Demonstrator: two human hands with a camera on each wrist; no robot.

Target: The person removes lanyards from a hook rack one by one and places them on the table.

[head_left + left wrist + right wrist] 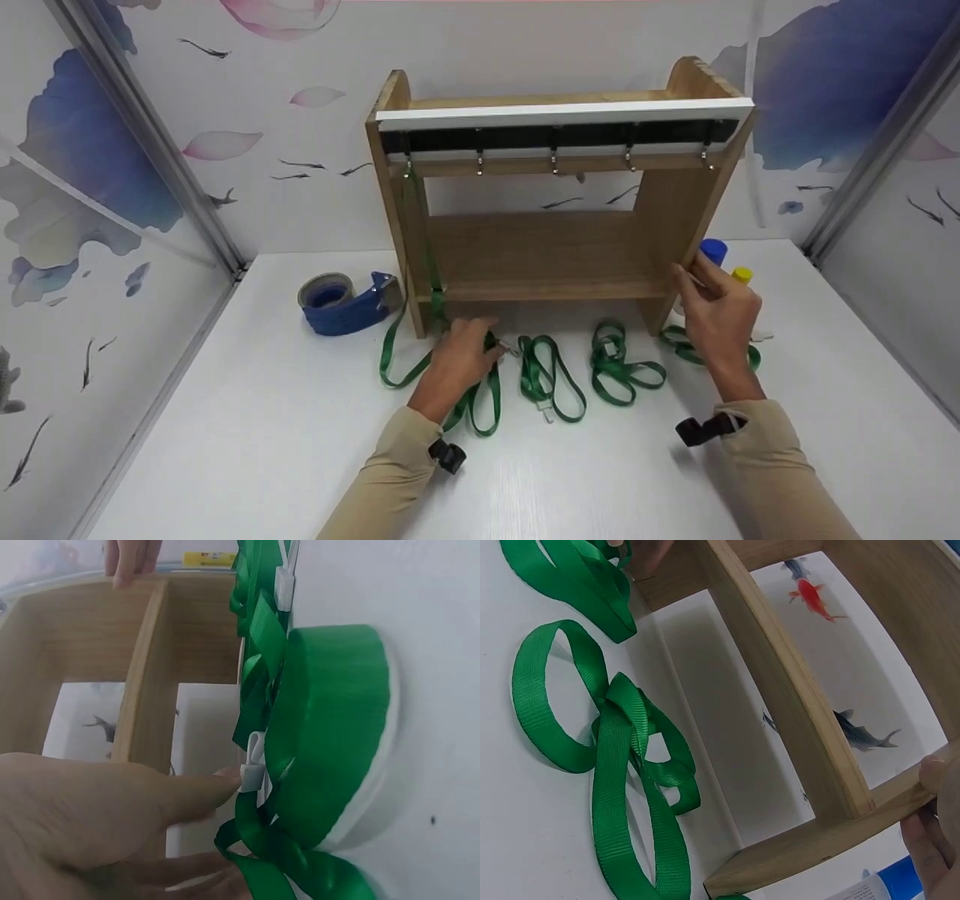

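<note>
A wooden rack point(547, 289) with a row of metal hooks point(554, 159) under its top stands on the white table. One green lanyard point(431, 259) hangs from the leftmost hook, its strap trailing onto the table. My left hand point(461, 356), in front of the rack's left side, pinches another green lanyard point(330, 720) by its white buckle point(252, 776). A metal clip shows at the fingertips; the lower fingers are partly hidden. My right hand point(720, 311) grips the edge of the rack's right side panel point(810, 855) between thumb and fingers.
More green lanyards lie along the rack's front: one in the middle point(551, 379), one to its right point(622, 367), another partly behind my right hand. A blue tape dispenser point(345, 304) sits left. Blue-capped point(713, 251) and yellow-capped point(742, 275) items stand at the right.
</note>
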